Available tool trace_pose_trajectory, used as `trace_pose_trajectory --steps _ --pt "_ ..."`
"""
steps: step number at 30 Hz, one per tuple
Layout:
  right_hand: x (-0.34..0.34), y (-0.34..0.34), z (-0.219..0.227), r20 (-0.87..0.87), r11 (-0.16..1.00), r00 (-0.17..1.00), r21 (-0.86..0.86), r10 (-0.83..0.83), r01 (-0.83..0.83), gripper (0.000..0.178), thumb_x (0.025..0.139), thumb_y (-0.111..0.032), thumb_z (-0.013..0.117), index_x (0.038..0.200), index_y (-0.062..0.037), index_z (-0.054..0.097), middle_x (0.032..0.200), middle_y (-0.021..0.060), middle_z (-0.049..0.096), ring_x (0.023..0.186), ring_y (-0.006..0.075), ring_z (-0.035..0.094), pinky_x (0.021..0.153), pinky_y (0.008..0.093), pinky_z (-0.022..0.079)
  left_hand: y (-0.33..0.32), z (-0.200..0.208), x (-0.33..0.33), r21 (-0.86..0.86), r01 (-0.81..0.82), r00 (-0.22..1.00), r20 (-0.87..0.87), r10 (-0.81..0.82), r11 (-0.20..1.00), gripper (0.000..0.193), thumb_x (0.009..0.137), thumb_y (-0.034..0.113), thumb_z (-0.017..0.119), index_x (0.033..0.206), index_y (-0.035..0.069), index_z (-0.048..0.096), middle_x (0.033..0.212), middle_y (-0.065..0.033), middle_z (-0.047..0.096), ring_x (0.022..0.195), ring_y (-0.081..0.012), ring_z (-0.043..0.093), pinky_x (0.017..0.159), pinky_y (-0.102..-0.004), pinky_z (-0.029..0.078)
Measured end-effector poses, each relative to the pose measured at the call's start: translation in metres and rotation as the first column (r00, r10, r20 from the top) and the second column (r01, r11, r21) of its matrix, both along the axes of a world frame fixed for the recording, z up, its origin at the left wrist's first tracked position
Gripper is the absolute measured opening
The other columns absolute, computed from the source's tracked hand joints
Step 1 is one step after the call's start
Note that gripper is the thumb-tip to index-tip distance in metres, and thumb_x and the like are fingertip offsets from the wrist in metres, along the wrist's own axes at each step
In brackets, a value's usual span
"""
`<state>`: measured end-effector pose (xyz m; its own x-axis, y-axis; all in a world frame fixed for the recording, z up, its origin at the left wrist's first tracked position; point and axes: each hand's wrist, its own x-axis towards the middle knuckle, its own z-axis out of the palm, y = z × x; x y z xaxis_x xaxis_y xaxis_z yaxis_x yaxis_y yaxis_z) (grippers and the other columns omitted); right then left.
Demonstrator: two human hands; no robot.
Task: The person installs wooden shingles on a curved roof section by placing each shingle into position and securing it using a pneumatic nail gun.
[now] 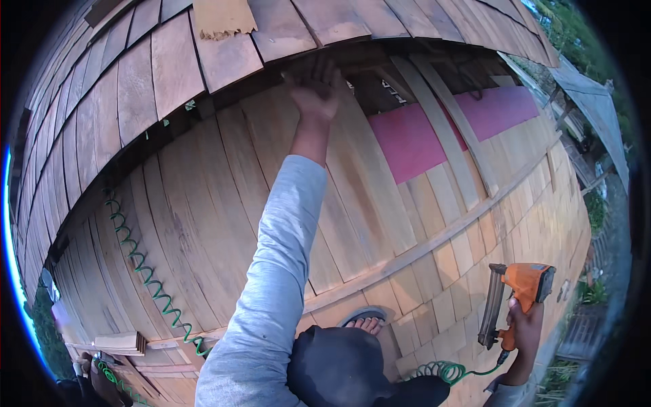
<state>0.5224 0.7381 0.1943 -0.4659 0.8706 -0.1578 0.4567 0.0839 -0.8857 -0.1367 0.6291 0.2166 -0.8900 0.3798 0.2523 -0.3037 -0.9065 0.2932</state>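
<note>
From my feed, no pkgs, labels, signs or screens in view.

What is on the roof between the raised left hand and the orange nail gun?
In the head view, between left hand and nail gun: wooden shingles and a long batten.

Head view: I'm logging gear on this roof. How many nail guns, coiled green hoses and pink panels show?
Nail gun, in the right hand: 1
Coiled green hose, one on the shingles, one at the gun: 2
Pink panel, left and right: 2
Total: 5
</note>
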Motion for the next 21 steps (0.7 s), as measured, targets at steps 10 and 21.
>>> trace_pose_trajectory --steps 10,21 --pt "-0.031 -0.063 -0.075 -0.048 0.983 0.995 -0.161 -0.092 0.083 0.02 0.098 -0.009 0.076 0.113 0.0017 0.069 0.082 0.0005 0.065 0.063 0.0088 0.058 0.056 0.0272 0.05 -0.019 0.056 -0.09 0.131 0.142 0.99 -0.019 -0.14 0.981 0.072 0.108 0.062 0.046 0.157 0.01 0.051 0.158 -0.0195 0.052 0.149 -0.0405 0.047 0.125 -0.0606 0.036" --pt "-0.121 -0.027 -0.071 -0.272 0.896 0.856 -0.21 -0.439 0.393 0.025 0.101 -0.008 0.072 0.122 0.0002 0.059 0.09 0.0025 0.062 0.068 0.0099 0.057 0.064 0.0257 0.05 -0.045 -0.025 -0.117 -0.346 -0.154 0.978 0.08 0.192 0.925 0.069 0.108 0.059 0.046 0.157 0.01 0.051 0.157 -0.0192 0.054 0.147 -0.0394 0.049 0.124 -0.0593 0.037"
